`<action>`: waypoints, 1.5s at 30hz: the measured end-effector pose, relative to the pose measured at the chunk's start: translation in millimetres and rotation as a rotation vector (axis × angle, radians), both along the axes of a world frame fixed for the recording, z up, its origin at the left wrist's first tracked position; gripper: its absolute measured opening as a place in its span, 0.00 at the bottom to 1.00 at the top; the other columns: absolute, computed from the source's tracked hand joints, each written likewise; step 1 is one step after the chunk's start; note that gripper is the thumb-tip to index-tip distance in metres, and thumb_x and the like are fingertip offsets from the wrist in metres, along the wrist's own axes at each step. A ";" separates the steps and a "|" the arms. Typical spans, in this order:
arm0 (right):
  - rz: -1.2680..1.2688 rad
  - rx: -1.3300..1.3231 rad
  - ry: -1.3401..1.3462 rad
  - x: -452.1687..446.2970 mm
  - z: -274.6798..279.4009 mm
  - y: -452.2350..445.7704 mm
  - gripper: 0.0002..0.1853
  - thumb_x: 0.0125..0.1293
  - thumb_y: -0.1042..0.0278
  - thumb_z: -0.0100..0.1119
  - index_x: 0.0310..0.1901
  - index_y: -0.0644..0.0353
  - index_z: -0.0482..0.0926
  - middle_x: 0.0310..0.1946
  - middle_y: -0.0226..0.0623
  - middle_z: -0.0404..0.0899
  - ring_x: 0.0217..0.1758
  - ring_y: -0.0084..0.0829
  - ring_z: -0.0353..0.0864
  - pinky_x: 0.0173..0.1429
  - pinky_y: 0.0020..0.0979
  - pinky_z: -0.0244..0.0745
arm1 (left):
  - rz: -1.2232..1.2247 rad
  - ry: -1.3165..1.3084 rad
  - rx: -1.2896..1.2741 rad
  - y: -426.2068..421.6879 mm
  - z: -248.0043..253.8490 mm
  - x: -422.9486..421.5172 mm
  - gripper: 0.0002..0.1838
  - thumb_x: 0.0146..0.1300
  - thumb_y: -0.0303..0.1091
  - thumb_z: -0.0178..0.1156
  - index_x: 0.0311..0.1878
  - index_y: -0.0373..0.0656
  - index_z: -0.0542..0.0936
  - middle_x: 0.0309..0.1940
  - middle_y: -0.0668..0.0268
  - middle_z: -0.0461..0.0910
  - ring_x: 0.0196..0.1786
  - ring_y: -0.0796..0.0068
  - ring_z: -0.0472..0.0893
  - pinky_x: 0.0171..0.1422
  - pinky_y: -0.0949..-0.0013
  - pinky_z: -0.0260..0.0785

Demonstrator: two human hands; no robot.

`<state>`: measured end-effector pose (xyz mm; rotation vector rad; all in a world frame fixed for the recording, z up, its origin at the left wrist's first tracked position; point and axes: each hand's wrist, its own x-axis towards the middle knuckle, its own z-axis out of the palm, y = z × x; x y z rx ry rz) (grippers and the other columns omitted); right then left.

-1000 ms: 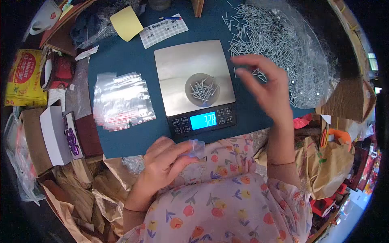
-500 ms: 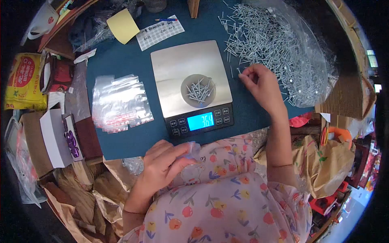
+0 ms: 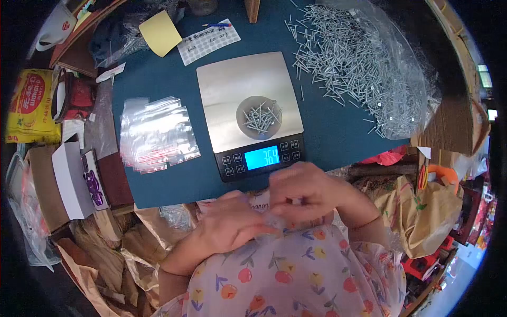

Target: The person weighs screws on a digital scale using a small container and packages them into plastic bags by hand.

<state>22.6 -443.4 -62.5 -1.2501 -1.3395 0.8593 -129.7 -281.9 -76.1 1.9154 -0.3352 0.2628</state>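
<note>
A small round dish of screws (image 3: 260, 117) sits on the steel plate of the digital scale (image 3: 243, 74), whose lit display reads 364. Below the scale, my left hand (image 3: 227, 222) is closed on a small clear plastic bag (image 3: 269, 221) in front of my body. Beside it, my right hand (image 3: 301, 193) has its fingers curled near the bag, slightly blurred; what it pinches, if anything, is too small to name. A big heap of screws (image 3: 338, 58) spills from a clear bag at the right. Flat zip bags (image 3: 158, 134) lie in a pile at the left.
Behind the scale are a sheet of round stickers (image 3: 208, 45), a blue pencil (image 3: 217, 25) and a yellow note (image 3: 160, 34). A yellow packet (image 3: 34, 105) and an open white box (image 3: 73, 179) stand left. Brown paper (image 3: 417, 216) lies at the right.
My right hand has moved from the screw heap down and left to the plastic bag beside my left hand. The display changed from 328 to 364.
</note>
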 end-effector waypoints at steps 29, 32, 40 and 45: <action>-0.326 0.005 0.010 37.3 -6.1 22.6 0.26 0.41 0.77 0.65 0.48 0.56 0.74 0.45 0.37 0.69 0.52 0.33 0.72 0.56 0.28 0.66 | 0.261 0.017 0.278 10.0 -1.7 18.2 0.08 0.51 0.24 0.67 0.35 0.41 0.80 0.29 0.63 0.73 0.25 0.64 0.76 0.31 0.65 0.70; -0.230 -0.040 -0.259 30.5 13.3 28.5 0.24 0.40 0.77 0.62 0.44 0.55 0.76 0.42 0.38 0.69 0.46 0.41 0.75 0.48 0.33 0.72 | 0.329 -0.018 0.289 0.9 -6.2 22.6 0.08 0.51 0.23 0.67 0.36 0.40 0.81 0.32 0.62 0.73 0.25 0.67 0.76 0.27 0.67 0.69; -0.343 0.002 -0.497 26.5 36.1 25.9 0.23 0.39 0.76 0.63 0.44 0.56 0.77 0.43 0.40 0.70 0.49 0.42 0.73 0.48 0.32 0.72 | 0.389 -0.074 0.329 3.6 -3.2 20.5 0.10 0.50 0.22 0.68 0.38 0.41 0.83 0.37 0.61 0.74 0.26 0.69 0.74 0.28 0.70 0.68; -0.516 -0.141 -0.466 52.6 -11.7 17.5 0.31 0.43 0.68 0.72 0.54 0.55 0.73 0.51 0.42 0.70 0.55 0.43 0.72 0.58 0.34 0.65 | 0.428 -0.009 0.269 5.7 6.8 15.4 0.07 0.53 0.21 0.65 0.36 0.40 0.81 0.43 0.56 0.74 0.43 0.64 0.78 0.46 0.68 0.72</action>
